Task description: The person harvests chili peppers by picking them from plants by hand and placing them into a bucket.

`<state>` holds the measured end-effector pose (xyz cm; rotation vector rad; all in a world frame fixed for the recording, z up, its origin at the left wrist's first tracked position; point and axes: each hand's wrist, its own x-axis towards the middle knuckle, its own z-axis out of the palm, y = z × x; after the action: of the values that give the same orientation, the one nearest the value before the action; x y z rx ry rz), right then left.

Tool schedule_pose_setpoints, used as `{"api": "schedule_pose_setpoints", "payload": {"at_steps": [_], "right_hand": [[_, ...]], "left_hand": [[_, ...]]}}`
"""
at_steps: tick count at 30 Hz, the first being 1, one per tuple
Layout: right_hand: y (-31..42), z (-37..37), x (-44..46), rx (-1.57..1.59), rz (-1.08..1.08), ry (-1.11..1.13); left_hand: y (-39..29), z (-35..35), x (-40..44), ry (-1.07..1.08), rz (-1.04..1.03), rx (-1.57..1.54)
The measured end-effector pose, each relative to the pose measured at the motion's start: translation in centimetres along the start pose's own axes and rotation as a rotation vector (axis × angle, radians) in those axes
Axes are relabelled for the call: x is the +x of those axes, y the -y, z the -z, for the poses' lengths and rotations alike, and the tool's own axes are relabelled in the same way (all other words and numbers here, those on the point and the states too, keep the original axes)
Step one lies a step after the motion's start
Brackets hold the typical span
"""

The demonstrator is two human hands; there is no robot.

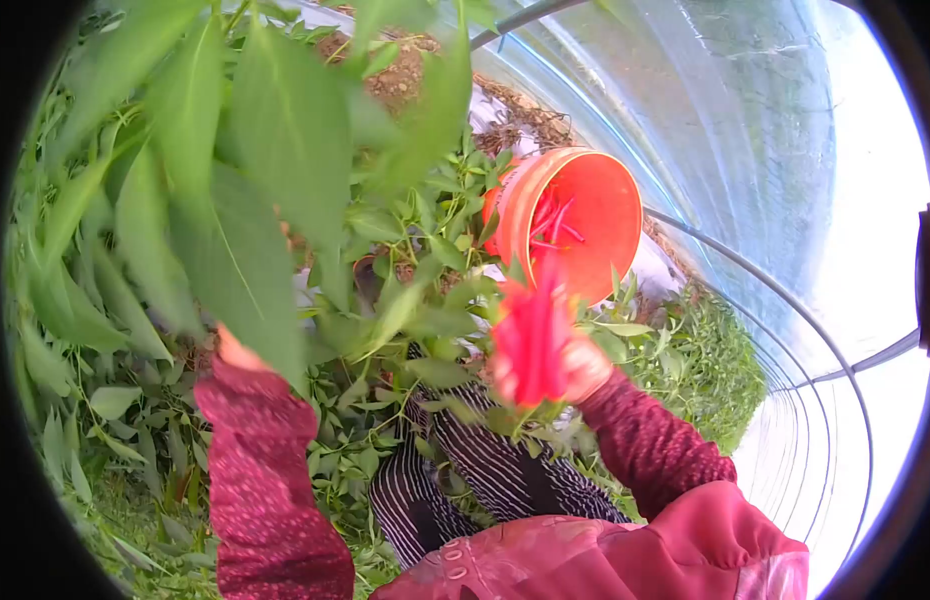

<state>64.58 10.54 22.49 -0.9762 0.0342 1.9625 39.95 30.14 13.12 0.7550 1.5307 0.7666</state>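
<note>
A bunch of red chili peppers [541, 345] is gripped in my right hand [585, 365], blurred by motion, just in front of an orange bucket [625, 215]. The bucket leans with its mouth toward me, and several red chilies [553, 222] lie inside it. My left hand [240, 352] reaches up among the pepper plants on the left. Large green leaves [247, 270] cover its fingers, so only a bit near the wrist shows, and whatever it touches is hidden.
Leafy pepper plants [115, 400] crowd the left and the middle around my striped trouser legs [505, 450]. Curved metal hoops [785, 290] hold up the plastic sheeting [745, 130] on the right. Bare soil [400, 80] shows at the top.
</note>
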Motion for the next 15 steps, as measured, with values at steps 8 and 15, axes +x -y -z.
{"api": "schedule_pose_setpoints", "payload": {"at_steps": [8,15], "right_hand": [[9.8,12.9,-2.6,-0.420,0.347,-0.732],[8.7,17.2,-4.3,-0.602,0.348,-1.051]], "left_hand": [[-1.2,-20.3,-13.9,0.612,-0.410,-0.294],[-1.1,-18.9,-11.1,0.773,-0.443,0.224]]}}
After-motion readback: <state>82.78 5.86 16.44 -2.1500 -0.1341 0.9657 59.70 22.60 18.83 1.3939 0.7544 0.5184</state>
